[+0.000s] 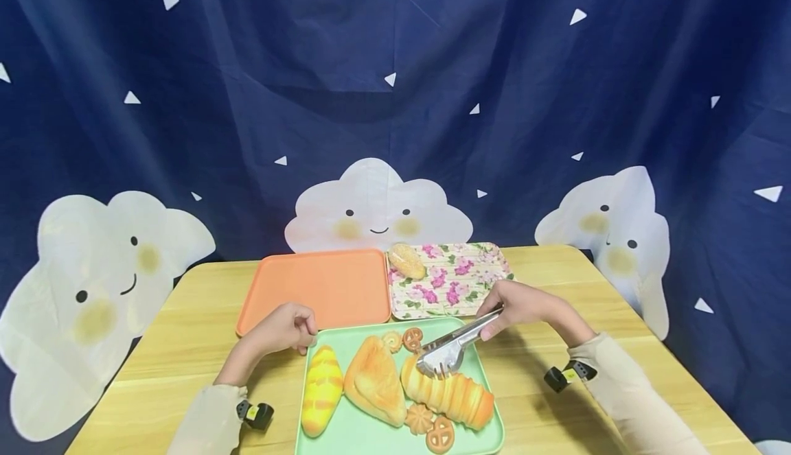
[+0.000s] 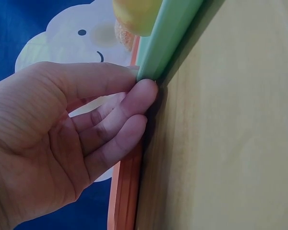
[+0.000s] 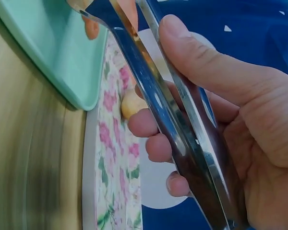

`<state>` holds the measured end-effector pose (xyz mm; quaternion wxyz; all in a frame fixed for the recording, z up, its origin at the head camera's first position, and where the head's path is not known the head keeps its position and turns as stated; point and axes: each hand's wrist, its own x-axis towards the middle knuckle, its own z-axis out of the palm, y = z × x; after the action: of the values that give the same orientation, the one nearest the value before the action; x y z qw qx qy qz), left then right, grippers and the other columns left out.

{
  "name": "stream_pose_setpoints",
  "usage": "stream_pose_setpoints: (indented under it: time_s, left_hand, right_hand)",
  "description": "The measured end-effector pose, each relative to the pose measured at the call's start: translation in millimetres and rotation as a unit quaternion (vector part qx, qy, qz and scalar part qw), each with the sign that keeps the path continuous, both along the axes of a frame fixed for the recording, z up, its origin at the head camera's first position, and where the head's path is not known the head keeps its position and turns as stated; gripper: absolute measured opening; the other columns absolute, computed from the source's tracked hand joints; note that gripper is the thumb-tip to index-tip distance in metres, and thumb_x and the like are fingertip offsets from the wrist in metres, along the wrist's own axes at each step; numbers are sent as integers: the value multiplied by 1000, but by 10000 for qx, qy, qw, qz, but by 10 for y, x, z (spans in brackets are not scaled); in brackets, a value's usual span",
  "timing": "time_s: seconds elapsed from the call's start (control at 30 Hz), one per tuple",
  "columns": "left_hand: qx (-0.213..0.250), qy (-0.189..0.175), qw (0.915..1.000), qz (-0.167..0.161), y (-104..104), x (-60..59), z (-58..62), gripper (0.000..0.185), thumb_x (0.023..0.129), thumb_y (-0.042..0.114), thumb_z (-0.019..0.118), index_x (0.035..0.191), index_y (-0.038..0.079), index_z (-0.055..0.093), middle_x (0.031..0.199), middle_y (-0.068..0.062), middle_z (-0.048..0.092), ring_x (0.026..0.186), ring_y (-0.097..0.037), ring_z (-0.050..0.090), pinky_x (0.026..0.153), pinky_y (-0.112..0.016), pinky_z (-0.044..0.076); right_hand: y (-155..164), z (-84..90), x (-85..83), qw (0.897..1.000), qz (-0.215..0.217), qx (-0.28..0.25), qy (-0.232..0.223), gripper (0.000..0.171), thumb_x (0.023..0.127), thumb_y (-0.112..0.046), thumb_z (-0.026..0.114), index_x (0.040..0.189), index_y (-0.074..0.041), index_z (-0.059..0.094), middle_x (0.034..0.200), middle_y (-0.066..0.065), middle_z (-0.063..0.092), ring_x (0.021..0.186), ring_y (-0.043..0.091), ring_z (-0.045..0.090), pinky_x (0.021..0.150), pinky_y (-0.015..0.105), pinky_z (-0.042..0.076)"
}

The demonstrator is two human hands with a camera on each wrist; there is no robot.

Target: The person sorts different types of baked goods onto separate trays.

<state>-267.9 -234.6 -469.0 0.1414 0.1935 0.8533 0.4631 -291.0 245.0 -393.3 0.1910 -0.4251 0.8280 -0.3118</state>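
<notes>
- R hand [image 1: 519, 302] wrapped round metal tongs [image 1: 456, 346], thumb one side, fingers the other, prob. so a squeeze works them; tips at ridged roll [image 1: 451, 397], can't tell if gripping.
- L hand [image 1: 281, 331] pinching far L corner of green tray [image 1: 355, 438], prob. to steady it.
- Same tray: roll, yellow bread [image 1: 323, 390], triangular bread [image 1: 373, 381], small cookies [image 1: 420, 418] in gaps.
- Behind: orange tray [image 1: 315, 290], bare; flowered tray [image 1: 460, 283] w/ bun [image 1: 407, 261] at its L edge.
- Wood-look surface [image 1: 550, 270]; navy curtain [image 1: 395, 29] w/ clouds & triangles round it.
</notes>
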Motion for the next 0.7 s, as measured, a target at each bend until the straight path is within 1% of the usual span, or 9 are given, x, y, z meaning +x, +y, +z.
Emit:
stream_pose_setpoints:
  time_s: [0.2, 0.3, 0.43, 0.57, 0.67, 0.7]
  left_hand:
    - [-1, 19, 10000, -9, 8, 4, 11, 11, 80, -12, 61, 79, -2, 64, 72, -8, 65, 60, -21, 65, 58, -29, 55]
    - [-5, 19, 10000, -13, 4, 8, 16, 11, 80, -12, 62, 79, -2, 64, 70, -6, 63, 59, -21, 65, 59, -29, 55]
    - [18, 42, 10000, -18, 4, 5, 25, 11, 79, -12, 61, 79, -2, 64, 68, -5, 61, 59, -21, 65, 59, -29, 54]
    - [55, 17, 10000, -11, 6, 8, 28, 11, 80, -12, 60, 79, -2, 64, 71, -6, 62, 59, -21, 64, 58, -28, 54]
    - [78, -34, 10000, -8, 8, 14, 23, 9, 81, -11, 62, 80, -2, 64, 72, -6, 63, 59, -21, 64, 58, -29, 54]
    - [85, -48, 10000, -2, 10, 15, 22, 8, 81, -10, 63, 79, -2, 64, 72, -6, 63, 59, -21, 65, 58, -29, 54]
  right_hand:
    - [-3, 64, 12, 9991, -144, -71, 385, 13, 80, -22, 86, 89, -13, 83, 71, -2, 74, 56, -4, 40, 51, 14, 33]
    - [10, 105, 0, 9986, -188, -125, 480, 12, 81, -24, 85, 88, -14, 82, 71, -3, 73, 56, -3, 40, 51, 14, 32]
    - [56, 187, -6, 9974, -324, -333, 558, 12, 81, -20, 85, 88, -12, 82, 74, -2, 74, 58, -2, 43, 51, 14, 33]
    - [123, 282, 13, 9931, -776, -438, 761, 18, 80, -20, 86, 91, -7, 82, 80, 1, 77, 62, -2, 52, 52, 17, 42]
    - [174, 349, 27, 9850, -1267, -466, 1071, 23, 79, -21, 87, 95, -5, 82, 88, 5, 79, 72, -3, 61, 61, 20, 53]
    - [190, 375, 32, 9816, -1425, -496, 1169, 25, 80, -21, 87, 97, -5, 82, 91, 7, 79, 73, -2, 62, 63, 21, 54]
